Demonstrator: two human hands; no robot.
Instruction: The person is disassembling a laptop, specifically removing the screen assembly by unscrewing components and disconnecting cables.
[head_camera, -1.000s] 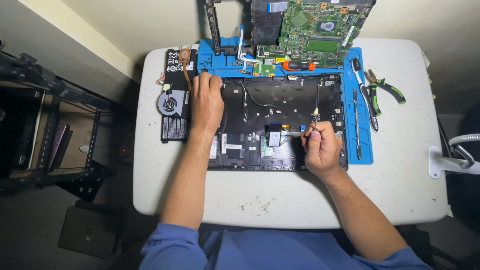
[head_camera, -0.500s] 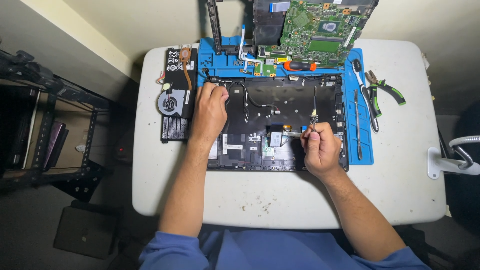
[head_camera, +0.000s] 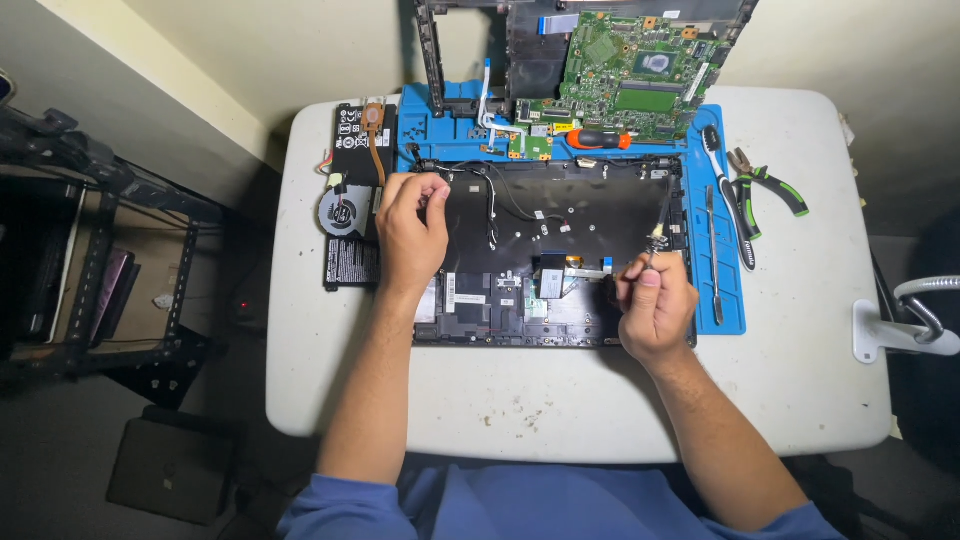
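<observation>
Black laptop shell (head_camera: 560, 215) lies open; left hand (head_camera: 410, 230) pinches its 10 o'clock corner steady, right hand (head_camera: 655, 305) grips a thin tool (head_camera: 660, 225).

Left hand (head_camera: 410, 232) curled, fingertips pinched toward 12 o'clock; right hand (head_camera: 655, 303) fisted, thumb up, forearm running toward 5 o'clock.

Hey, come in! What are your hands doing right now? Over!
Left hand pinching at laptop shell's top-left corner. Right hand holds thin tool near right edge. Black wires lie between.
</observation>
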